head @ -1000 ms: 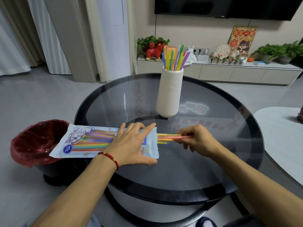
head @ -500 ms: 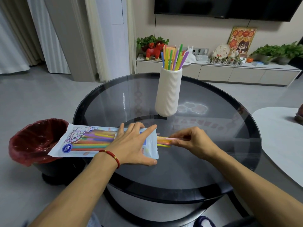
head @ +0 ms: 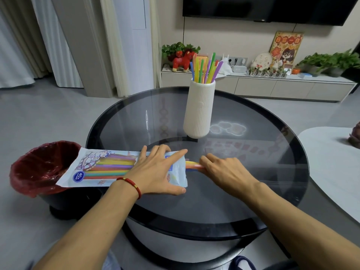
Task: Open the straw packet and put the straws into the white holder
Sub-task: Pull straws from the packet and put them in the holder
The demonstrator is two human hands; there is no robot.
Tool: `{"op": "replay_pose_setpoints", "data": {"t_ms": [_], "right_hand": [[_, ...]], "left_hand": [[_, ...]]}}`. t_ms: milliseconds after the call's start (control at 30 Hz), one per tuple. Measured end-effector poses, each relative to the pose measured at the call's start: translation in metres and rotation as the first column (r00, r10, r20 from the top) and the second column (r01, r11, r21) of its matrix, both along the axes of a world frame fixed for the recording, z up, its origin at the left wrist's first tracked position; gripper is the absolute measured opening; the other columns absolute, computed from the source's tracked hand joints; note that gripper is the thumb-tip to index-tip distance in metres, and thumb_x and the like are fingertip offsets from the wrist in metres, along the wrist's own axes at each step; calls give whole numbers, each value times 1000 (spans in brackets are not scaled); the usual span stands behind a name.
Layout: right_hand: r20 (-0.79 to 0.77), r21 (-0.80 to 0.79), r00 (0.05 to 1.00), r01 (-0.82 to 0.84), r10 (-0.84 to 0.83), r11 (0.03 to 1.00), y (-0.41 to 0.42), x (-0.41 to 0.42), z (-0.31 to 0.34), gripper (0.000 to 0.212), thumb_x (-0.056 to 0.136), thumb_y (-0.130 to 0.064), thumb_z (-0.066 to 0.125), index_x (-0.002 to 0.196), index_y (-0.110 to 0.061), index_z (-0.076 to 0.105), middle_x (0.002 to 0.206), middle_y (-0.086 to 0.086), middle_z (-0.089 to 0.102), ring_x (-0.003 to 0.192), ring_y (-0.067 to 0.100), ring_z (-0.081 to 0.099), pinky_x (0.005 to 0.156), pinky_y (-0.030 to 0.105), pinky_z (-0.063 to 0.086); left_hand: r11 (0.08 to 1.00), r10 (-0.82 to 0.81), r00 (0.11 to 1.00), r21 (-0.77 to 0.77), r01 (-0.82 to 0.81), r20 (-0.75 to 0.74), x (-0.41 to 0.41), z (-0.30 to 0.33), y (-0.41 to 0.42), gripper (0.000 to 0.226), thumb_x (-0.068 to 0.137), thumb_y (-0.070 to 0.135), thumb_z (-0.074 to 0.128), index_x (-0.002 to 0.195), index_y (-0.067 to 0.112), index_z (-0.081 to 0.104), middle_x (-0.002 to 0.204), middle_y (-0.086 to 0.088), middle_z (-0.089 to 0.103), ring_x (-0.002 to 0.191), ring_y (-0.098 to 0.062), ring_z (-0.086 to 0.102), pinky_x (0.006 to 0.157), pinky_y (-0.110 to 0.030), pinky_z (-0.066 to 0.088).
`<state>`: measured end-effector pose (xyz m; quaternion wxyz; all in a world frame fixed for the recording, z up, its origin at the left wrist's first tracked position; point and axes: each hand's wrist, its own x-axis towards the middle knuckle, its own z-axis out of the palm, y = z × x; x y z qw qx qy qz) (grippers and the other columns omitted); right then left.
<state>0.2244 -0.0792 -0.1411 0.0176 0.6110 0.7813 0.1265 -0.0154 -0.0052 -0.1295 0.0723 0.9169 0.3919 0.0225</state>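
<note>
head view: round dark glass table point(head: 243, 191) in a living room. straw packet point(head: 101, 168) lying flat across the table's left edge, its far-left end overhanging a bin with a red liner point(head: 39, 168) that stands on the floor just beside the table. left hand point(head: 155, 174), fingers straight and spread, pressing flat on the packet's right half; red bracelet point(head: 130, 183) on that wrist. packet's open mouth facing right, with a few straw ends point(head: 191, 165) poking out, yellow and pink. right hand point(head: 222, 170) just right of the mouth, fingers curled and pinching those straw ends; exact count of pinched straws impossible to tell under the fingers. more coloured straws visible through the clear packet window, left of the pressing hand.

white holder point(head: 199, 112), ribbed and upright, standing well beyond the hands near the table's middle, already carrying a bunch of upright straws point(head: 206, 71) in blue, green, yellow, orange and purple. bare glass between the hands and the holder.

behind the table: low cabinet point(head: 272, 86) along the wall with a red toy horse point(head: 183, 60), potted plants point(head: 331, 61) and small ornaments; dark tv point(head: 272, 8) mounted above. pale second tabletop point(head: 335, 162) at the right edge. curtains point(head: 48, 41) at upper left.
</note>
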Motion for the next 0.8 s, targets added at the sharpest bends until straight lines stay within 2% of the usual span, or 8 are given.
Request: {"op": "replay_pose_setpoints", "data": {"t_ms": [267, 400, 500, 567, 633, 700, 733, 800], "right_hand": [[26, -17, 997, 67, -67, 998, -25, 29, 30, 38, 108, -57, 23, 104, -25, 43, 88, -5, 55, 65, 27, 57, 55, 37, 34], [-27, -2, 999, 31, -31, 1000, -35, 26, 47, 33, 107, -56, 32, 105, -26, 47, 81, -9, 50, 61, 21, 51, 55, 36, 40], [-315, -52, 948, 33, -48, 998, -39, 36, 61, 25, 98, -50, 63, 106, -27, 64, 87, -9, 67, 71, 20, 62, 64, 39, 55], [-643, -128, 754, 63, -131, 990, -41, 49, 64, 25, 89, -39, 80, 110, -28, 73, 85, -4, 75, 69, 21, 69, 63, 37, 60], [-910, -226, 348, 43, -227, 973, -44, 64, 61, 43, 84, -30, 87, 123, -25, 70, 88, 9, 79, 66, 28, 72, 55, 30, 58], [-945, -306, -101, -60, -311, 950, -46, 76, 50, 65, 77, -24, 91, 135, -11, 63, 99, 17, 80, 74, 29, 76, 58, 29, 60], [-896, -349, -244, -127, -370, 929, -47, 76, 44, 72, 75, -24, 92, 137, -5, 60, 103, 19, 79, 78, 30, 78, 60, 30, 61], [-808, -430, -320, -253, -494, 867, -45, 61, 31, 84, 65, -29, 98, 136, -5, 60, 110, 20, 78, 86, 32, 79, 65, 32, 63]], "left_hand": [[999, 48, 999, 4, -48, -24, 1, 5, 0, 97, 61, 99, 32, 146, 53, 22, 159, -1, 16, 149, -21, 7, 115, -69, -3], [992, -29, 999, 127, 25, 29, 25, 5, -8, 54, 87, 65, 46, 130, 34, 45, 156, -4, 24, 145, -22, 16, 116, -68, 4], [986, -22, 999, 165, 16, 34, 33, 3, -9, 30, 96, 44, 43, 119, 23, 47, 142, -4, 36, 137, -23, 28, 115, -67, 12], [987, -15, 999, 158, 9, 37, 35, 3, -9, 29, 99, 42, 40, 118, 21, 47, 134, -3, 39, 131, -22, 33, 115, -66, 15], [988, -3, 999, 156, -3, 41, 36, 2, -8, 28, 100, 41, 40, 118, 21, 46, 132, -1, 39, 128, -22, 35, 115, -65, 16], [987, 25, 998, 158, -33, 55, 36, 2, -7, 26, 100, 37, 40, 119, 21, 45, 133, 0, 39, 127, -22, 36, 114, -63, 18], [986, 37, 997, 160, -47, 65, 36, 2, -7, 25, 100, 36, 40, 119, 21, 45, 133, 0, 40, 126, -22, 37, 114, -63, 19], [983, 49, 995, 173, -62, 82, 38, 2, -8, 25, 100, 35, 39, 119, 20, 44, 132, 0, 41, 125, -22, 38, 114, -62, 20]]}}
